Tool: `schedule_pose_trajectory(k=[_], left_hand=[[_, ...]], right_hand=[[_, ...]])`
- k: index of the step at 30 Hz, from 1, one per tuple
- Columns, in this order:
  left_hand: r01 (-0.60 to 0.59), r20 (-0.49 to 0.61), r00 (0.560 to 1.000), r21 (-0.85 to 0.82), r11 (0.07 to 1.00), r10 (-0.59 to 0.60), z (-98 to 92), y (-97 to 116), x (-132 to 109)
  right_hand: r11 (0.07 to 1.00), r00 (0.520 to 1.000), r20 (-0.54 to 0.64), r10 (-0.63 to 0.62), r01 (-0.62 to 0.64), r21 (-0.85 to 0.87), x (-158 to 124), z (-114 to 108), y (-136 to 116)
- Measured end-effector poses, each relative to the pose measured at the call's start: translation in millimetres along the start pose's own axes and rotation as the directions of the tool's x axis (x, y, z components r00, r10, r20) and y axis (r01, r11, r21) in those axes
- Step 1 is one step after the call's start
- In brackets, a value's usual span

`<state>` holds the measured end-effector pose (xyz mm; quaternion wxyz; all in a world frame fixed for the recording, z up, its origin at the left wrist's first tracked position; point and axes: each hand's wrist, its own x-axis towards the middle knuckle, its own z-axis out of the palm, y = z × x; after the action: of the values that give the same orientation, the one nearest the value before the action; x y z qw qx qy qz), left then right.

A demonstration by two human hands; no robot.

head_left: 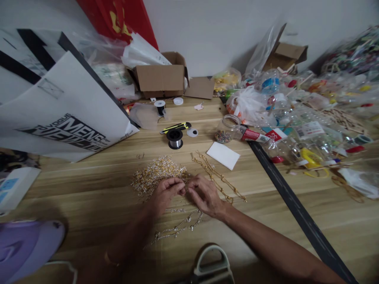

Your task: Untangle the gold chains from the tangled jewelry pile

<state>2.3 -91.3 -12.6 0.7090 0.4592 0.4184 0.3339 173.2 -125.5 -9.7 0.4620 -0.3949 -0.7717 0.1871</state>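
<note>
The left hand and right hand meet nearly fingertip to fingertip over the table, fingers curled and closed in a pinch; whether a small piece sits between them I cannot tell. The pile of small gold and silver pieces lies just beyond and to the left of the left hand, partly hidden by it. On the near side of the hands, a silver chain lies in a long loop. Gold chains stretch out just beyond the right hand, slanting from upper left to lower right, with a white card beside their far part. A bangle circles the left forearm. Past the pile stands a wire spool, with a yellow and black cutter behind it and a white disc to its right. Farther back are a thread spool and a clear jar, tipped toward the bottles, with coloured beads in it. At the near edge of view a pale handle shows. On the left are a purple iron and a large white bag with black lettering. A cardboard box stands by the wall, a red bag behind it. To the right, beyond a dark strip, plastic bottles lie heaped.
</note>
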Motion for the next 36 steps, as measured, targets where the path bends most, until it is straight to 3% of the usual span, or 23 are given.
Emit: schedule_pose_trajectory(k=[27,36], left_hand=[[-0.017,-0.011,1.000,0.032,0.999,0.017,0.7,6.1,-2.0],[-0.035,-0.013,0.999,0.112,0.993,0.037,2.3,9.1,-1.3]], right_hand=[[1.000,1.000,0.006,0.019,-0.018,-0.013,-0.5,0.1,1.7],[0.999,0.999,0.030,0.028,-0.028,-0.021,-1.9,1.1,3.5]])
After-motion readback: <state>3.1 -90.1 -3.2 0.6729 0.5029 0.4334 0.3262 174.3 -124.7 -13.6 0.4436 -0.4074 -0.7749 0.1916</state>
